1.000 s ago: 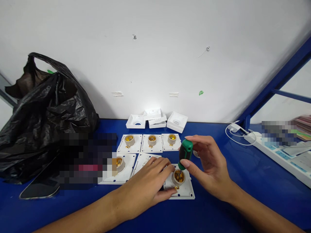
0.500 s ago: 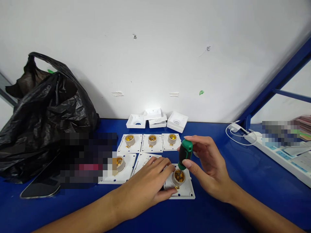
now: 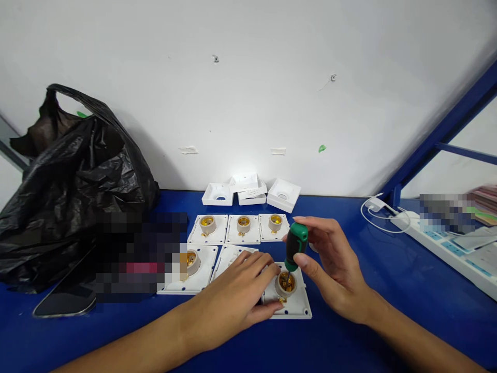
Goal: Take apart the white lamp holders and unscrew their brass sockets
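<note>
My right hand point(image 3: 336, 267) pinches the green and black handle of a stubby screwdriver point(image 3: 296, 247) between thumb and fingers. Its tip points down into the brass-lined lamp socket point(image 3: 286, 285) on the nearest white square plate point(image 3: 298, 309). Steadying that socket from the left is my left hand point(image 3: 244, 287), thumb in front beside a small brass terminal and fingers behind. Partly under this hand lies another plate point(image 3: 223, 264). Further left stands a lamp socket point(image 3: 193, 262) on its plate, and a row of three socketed plates point(image 3: 243, 238) lies behind.
Several white square covers point(image 3: 283, 194) are piled against the wall. A large black plastic bag point(image 3: 85, 171) stands at left, with a phone point(image 3: 66, 298) before it. On the right are a power strip point(image 3: 446, 248) with a white cable and a blue metal frame point(image 3: 442, 116).
My right thumb has shifted slightly on the screwdriver handle, and more of the shaft shows above the socket. My left hand and the plates stay where they were.
</note>
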Demonstrator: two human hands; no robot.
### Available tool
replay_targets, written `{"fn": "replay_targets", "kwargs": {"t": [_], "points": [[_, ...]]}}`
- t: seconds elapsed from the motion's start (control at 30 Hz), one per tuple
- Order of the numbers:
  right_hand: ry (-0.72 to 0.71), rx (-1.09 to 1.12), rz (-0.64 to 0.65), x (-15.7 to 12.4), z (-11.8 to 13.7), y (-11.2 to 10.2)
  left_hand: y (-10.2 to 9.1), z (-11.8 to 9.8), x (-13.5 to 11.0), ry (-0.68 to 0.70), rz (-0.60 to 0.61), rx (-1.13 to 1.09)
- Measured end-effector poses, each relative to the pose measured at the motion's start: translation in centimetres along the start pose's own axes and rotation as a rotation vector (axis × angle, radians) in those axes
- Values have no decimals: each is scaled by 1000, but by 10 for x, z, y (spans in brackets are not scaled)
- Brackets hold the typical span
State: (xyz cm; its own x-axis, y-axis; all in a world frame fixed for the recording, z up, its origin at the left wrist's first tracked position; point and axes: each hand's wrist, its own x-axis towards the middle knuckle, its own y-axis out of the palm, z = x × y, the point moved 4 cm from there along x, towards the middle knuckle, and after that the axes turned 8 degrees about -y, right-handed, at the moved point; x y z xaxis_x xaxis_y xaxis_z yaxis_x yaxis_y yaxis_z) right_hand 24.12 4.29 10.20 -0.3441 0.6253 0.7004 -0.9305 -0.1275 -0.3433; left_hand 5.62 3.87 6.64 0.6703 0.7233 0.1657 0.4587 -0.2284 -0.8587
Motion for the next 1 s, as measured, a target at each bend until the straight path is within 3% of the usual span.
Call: {"fn": "replay_targets", "kwargs": {"t": [1.0], "points": [[-33, -12, -40, 1, -2, 0, -1, -1, 1, 9, 35, 57]]}}
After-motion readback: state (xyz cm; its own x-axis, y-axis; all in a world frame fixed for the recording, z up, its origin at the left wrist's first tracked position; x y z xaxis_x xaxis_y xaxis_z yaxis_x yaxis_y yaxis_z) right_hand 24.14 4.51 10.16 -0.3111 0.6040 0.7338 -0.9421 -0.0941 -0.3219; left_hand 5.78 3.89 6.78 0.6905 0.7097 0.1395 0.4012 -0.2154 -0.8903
